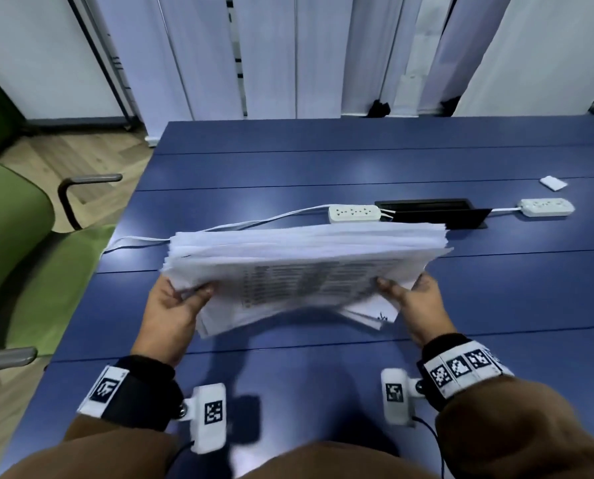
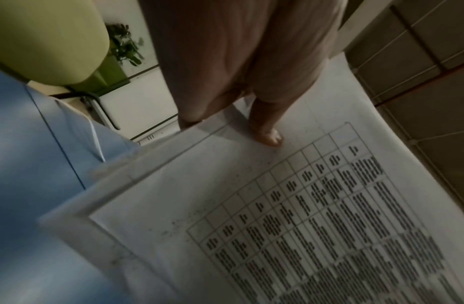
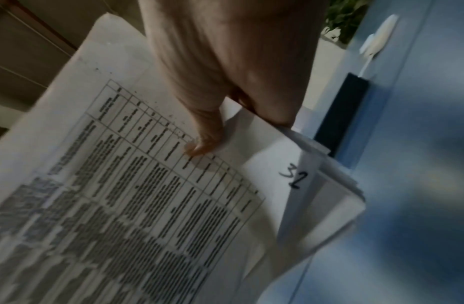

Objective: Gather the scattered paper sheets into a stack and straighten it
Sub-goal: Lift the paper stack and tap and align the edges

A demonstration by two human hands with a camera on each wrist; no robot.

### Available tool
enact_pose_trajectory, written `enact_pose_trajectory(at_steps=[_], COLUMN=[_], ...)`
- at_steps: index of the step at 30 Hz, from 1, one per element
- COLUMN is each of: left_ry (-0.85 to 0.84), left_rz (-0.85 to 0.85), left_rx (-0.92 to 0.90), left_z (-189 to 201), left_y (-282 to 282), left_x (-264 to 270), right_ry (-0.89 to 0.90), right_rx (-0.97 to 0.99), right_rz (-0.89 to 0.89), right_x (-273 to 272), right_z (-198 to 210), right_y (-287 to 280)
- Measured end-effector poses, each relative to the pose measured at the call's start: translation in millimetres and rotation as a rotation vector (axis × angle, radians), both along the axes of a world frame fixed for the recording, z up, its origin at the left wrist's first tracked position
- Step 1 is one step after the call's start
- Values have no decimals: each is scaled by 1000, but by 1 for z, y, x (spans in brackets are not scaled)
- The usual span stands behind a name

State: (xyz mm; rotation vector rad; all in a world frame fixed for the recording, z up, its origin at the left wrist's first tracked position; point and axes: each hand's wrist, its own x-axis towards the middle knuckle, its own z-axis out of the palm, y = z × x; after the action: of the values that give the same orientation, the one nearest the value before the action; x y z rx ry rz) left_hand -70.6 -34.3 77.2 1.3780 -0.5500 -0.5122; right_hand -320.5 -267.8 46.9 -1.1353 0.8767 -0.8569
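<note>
A thick stack of white paper sheets (image 1: 302, 264) with a printed table on the sheet facing me is held above the blue table (image 1: 323, 160), tilted up on its long edge. My left hand (image 1: 174, 302) grips its left end, thumb (image 2: 267, 135) on the printed sheet (image 2: 303, 226). My right hand (image 1: 413, 299) grips the right end, thumb (image 3: 202, 144) on the printed face of the stack (image 3: 122, 205). The sheets are uneven: several corners stick out at the lower right, one marked "32" (image 3: 293, 176).
Two white power strips (image 1: 354, 213) (image 1: 546, 207) with cords lie behind the stack beside a black cable hatch (image 1: 437, 212). A small white slip (image 1: 553, 183) lies at far right. Green chairs (image 1: 19, 216) stand left of the table edge.
</note>
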Motion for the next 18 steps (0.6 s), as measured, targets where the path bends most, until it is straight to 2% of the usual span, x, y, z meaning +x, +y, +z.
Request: enact_pose_trajectory(at_steps=[2,5,10,12,15,18], left_ry=[-6,3,103,120,147,111], left_rz=[42,48,-46,-50,-9,29], left_rx=[-41,-64,8,30,4,-28], left_z=[2,-6,-46,-54,-51,-28], left_y=[2,7,23,24,21,11], left_x=[3,4,7,8,7,9], right_ry=[-27,23,75,53,35,-6], right_rx=[-65,-123,-82,-25,14,-33], right_rz=[-39,-48,88,91,31,-30], right_x=[4,4,-3,-3,1,6], right_z=[10,8,-11,-12,-11,4], right_y=[2,13,29,32,33,31])
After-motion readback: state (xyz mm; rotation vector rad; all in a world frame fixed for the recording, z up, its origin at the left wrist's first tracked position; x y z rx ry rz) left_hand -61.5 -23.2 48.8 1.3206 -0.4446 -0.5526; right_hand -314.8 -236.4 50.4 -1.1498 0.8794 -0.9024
